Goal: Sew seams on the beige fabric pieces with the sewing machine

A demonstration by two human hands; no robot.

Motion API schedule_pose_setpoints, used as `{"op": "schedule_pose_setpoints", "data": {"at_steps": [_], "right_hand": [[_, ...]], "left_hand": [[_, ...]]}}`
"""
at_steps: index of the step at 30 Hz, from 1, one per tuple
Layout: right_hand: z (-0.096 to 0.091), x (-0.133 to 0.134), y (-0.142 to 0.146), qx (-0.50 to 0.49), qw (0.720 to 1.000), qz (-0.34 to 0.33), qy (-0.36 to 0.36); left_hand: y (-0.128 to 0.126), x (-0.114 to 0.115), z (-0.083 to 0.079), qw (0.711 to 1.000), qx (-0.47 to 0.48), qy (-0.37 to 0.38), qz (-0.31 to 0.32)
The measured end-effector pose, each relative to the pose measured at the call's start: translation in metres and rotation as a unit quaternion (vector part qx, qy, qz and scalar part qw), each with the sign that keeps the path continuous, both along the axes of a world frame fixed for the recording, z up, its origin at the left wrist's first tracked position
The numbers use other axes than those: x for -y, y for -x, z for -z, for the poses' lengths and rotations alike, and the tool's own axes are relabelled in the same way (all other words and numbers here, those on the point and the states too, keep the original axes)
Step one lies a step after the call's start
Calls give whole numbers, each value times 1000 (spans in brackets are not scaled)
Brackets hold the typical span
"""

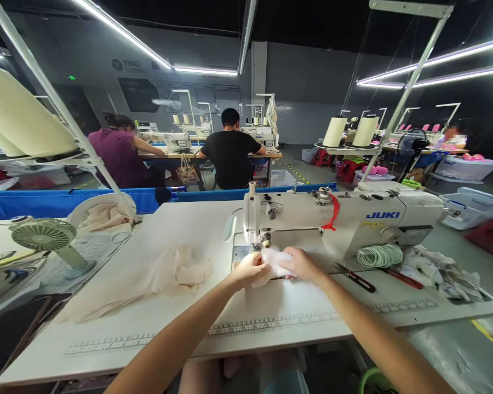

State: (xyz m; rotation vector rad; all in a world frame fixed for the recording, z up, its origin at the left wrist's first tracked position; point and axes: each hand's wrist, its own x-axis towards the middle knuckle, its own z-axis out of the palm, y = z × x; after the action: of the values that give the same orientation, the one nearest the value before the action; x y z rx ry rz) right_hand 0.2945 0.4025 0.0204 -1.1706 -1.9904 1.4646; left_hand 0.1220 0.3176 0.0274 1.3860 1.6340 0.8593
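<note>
Both my hands hold a small piece of white fabric just in front of the needle area of a white sewing machine. My left hand pinches its left end, close below the presser foot. On the other side my right hand grips the right end, fingers closed on it. The fabric's lower folds are partly hidden by my fingers. Left of the machine, thin beige fabric pieces lie spread on the white table.
Right of my hands lie thread snips, a coil of pale green cord and a heap of fabric scraps. A measuring tape runs along the front edge. At left stands a small fan. Two people sit at machines ahead.
</note>
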Motion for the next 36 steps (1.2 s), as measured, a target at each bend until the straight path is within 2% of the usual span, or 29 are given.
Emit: {"op": "schedule_pose_setpoints", "data": {"at_steps": [5,8,11,18,23,26,31,36], "right_hand": [[-5,-33,-33,110,981,73,-140],[-13,-51,-43,161,957,102,-219],[-14,-60,-47,205,935,108,-267],[-7,-49,-56,275,892,129,-336],[-11,-43,-59,302,830,120,-454],[-8,-44,-57,316,834,105,-440],[0,-41,-53,318,845,87,-421],[2,-38,-51,309,851,97,-414]], "left_hand": [[-44,-48,1,990,-129,-46,-30],[-58,-74,-3,979,-190,-53,-42],[-64,-89,-4,970,-231,-64,-50],[-64,-87,7,943,-297,-140,-45],[-63,-84,15,921,-331,-204,-24],[-66,-83,19,904,-362,-225,-5],[-68,-79,23,889,-400,-220,19],[-64,-79,25,891,-399,-215,14]]}}
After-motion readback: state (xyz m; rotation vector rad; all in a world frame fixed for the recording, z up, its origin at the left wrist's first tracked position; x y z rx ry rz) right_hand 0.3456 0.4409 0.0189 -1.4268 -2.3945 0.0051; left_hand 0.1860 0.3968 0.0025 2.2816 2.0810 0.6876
